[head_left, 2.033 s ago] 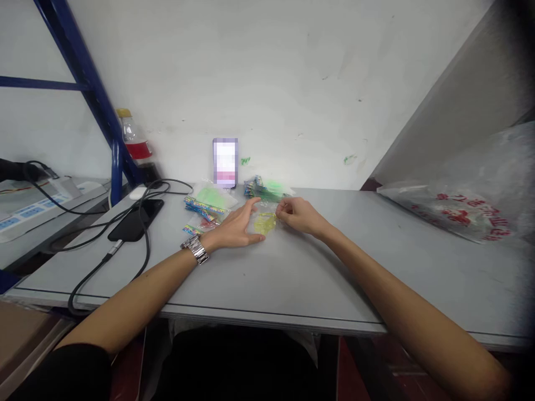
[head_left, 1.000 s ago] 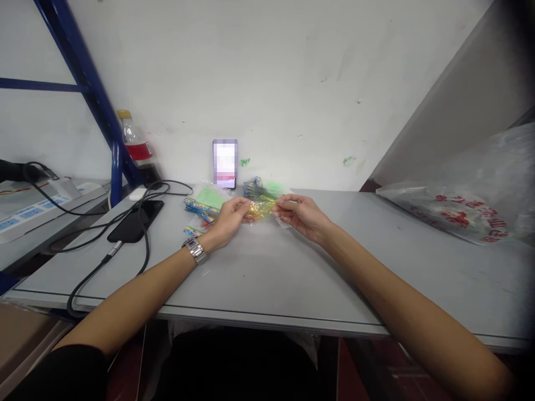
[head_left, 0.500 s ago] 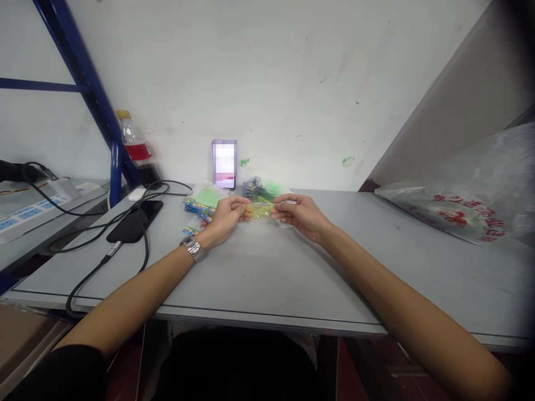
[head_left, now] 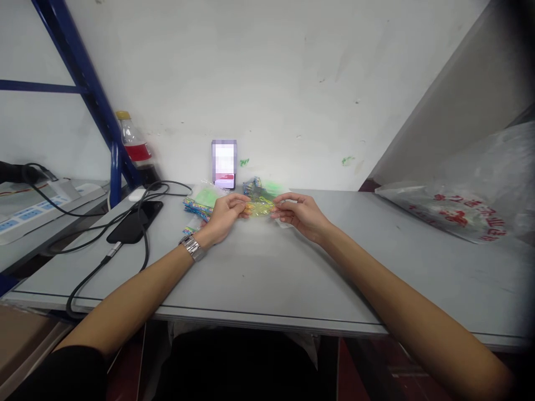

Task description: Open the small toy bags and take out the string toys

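Note:
Between my two hands is a yellow, see-through piece (head_left: 261, 208) with thin looped strands, perhaps in clear film; its exact kind is too small to make out. My left hand (head_left: 228, 214), with a metal watch (head_left: 192, 247) on the wrist, pinches its left end. The fingertips of my right hand (head_left: 301, 216) are closed on its right end. Behind my left hand lie colourful patterned packets (head_left: 196, 208) and a clear bag with something light green (head_left: 208, 195). Another patterned packet (head_left: 252, 185) and a green bag (head_left: 273, 189) lie just beyond the yellow piece.
A lit phone (head_left: 224, 163) leans on the wall. To the left are a dark phone (head_left: 134, 221) on a cable, a cola bottle (head_left: 137, 150), a power strip (head_left: 50, 209) and a blue metal frame (head_left: 90, 94). A plastic bag with red print (head_left: 463, 206) stands on the grey table (head_left: 267, 278) at right.
Both hands stay almost in place, still gripping the yellow piece. Only slight finger movement shows, and the piece's film has shifted a little.

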The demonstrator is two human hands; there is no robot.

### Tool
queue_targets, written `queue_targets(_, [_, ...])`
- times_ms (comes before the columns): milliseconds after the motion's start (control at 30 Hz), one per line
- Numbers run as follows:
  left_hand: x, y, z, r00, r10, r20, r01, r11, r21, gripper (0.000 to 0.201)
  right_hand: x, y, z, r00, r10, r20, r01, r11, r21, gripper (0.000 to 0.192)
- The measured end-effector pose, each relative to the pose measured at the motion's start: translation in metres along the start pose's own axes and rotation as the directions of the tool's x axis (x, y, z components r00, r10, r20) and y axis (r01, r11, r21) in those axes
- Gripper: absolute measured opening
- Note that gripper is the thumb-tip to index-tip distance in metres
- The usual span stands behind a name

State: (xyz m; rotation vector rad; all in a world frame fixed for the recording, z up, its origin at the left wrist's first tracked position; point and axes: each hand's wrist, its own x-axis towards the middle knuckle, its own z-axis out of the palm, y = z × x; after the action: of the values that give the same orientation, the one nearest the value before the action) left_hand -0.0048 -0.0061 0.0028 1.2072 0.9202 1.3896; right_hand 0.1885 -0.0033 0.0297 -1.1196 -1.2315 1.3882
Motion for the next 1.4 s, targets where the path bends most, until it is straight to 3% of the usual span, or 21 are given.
queue_targets(367, [0.0016, -0.0017, -0.0011, 0.999, 0.036, -0.004, -0.037, 0.998, -0.041, 0.006, -0.0005, 0.0021, 0.0026, 0.994, -0.107, 0.023, 0.107, 0.994, 0.012, 0.007])
queue_targets(700, [0.0027, -0.0032, -0.0019, 0.999, 0.05, 0.004, -0.05, 0.997, -0.052, 0.006, 0.0004, 0.0035, 0.0034, 0.991, -0.128, 0.028, 0.128, 0.992, -0.011, 0.005])
queue_targets(1033, [0.0029, -0.0006, 0.0007, 0.999, -0.01, -0.044, 0.007, 0.998, -0.068, 0.006, 0.0007, 0.0041, 0.006, 0.985, -0.173, 0.0, 0.172, 0.982, -0.077, 0.013])
queue_targets(1100, [0.0026, -0.0012, 0.0008, 0.999, 0.009, -0.033, -0.011, 0.999, -0.05, 0.002, 0.0014, 0.0061, 0.0058, 0.977, -0.211, 0.005, 0.211, 0.971, -0.11, 0.014])
queue_targets(1233, [0.0019, -0.0033, -0.0004, 0.997, 0.073, -0.011, -0.072, 0.997, 0.038, 0.016, 0.0028, 0.0089, 0.0043, 0.962, -0.273, 0.024, 0.273, 0.951, -0.147, 0.025])
queue_targets(1400, [0.0024, -0.0045, -0.0029, 0.995, 0.104, -0.007, -0.102, 0.989, 0.102, 0.021, 0.0023, 0.0064, 0.0043, 0.961, -0.274, 0.027, 0.275, 0.949, -0.152, 0.03])
